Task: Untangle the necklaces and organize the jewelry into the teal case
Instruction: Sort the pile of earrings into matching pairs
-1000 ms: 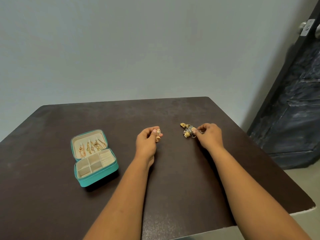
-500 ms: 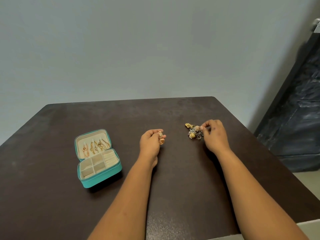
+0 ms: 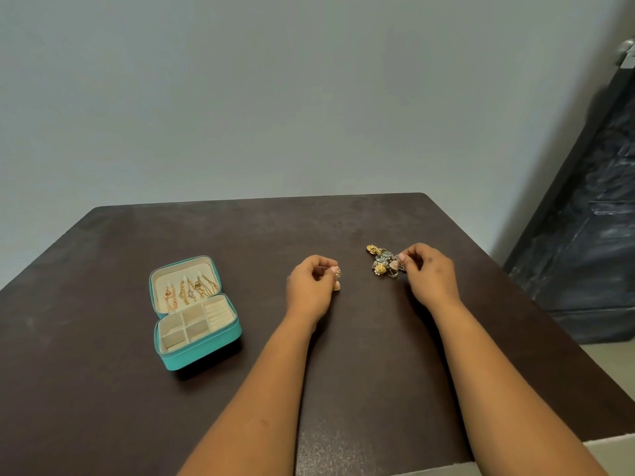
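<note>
Jewelry case [image 3: 192, 352], teal and wide open, sits on the dark tabletop [image 3: 103, 389] to the left of both arms. Its upright lid shows gold necklaces [image 3: 190, 290] hanging in a row against the cream lining, and the tray below is split into small compartments plus a ridged ring section. Over to the left hand [image 3: 311, 288]: fingers curled in, grip closed on a small gold earring [image 3: 336, 280] that dangles just off the fingertips, near the middle of the tabletop. The right hand [image 3: 429, 273] is well apart from it, thumb and forefinger pinched at the edge of a tangled cluster of jewelry [image 3: 383, 261], gold and silvery pieces heaped together on the tabletop. A dark door [image 3: 584, 235] stands at the far right.
</note>
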